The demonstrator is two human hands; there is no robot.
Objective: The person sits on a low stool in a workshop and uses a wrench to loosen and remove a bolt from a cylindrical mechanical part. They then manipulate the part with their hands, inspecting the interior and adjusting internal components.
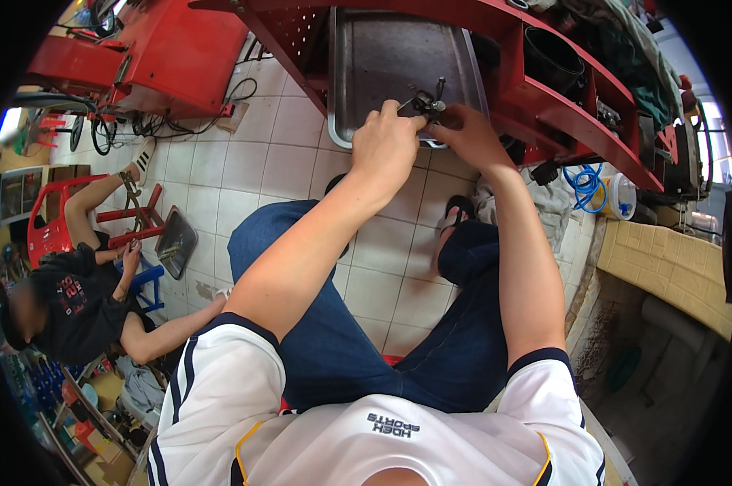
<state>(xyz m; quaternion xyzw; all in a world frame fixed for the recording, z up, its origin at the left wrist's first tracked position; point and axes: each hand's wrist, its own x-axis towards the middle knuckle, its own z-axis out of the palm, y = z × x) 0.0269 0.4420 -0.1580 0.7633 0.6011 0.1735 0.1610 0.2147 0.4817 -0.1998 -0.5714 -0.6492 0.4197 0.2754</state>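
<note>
My left hand (386, 144) is closed near the front of a grey metal tray (341, 81). A thin silvery shaft shows at its fingertips, but the rest of what it grips is hidden. My right hand (473, 139) has its fingers curled around the near side of a small black metal part (424, 100). This part has short arms sticking up and a round silvery end, and is held over the tray's near edge. Both hands meet at the part, and its underside is covered by my fingers.
A red metal workbench (536, 101) frames the tray, with a black round container (554, 61) in its right compartment. Blue hose (586, 186) and a white bucket (621, 197) stand to the right. At left, another person (78, 300) sits by a red chair (50, 219) and a small tray (176, 241).
</note>
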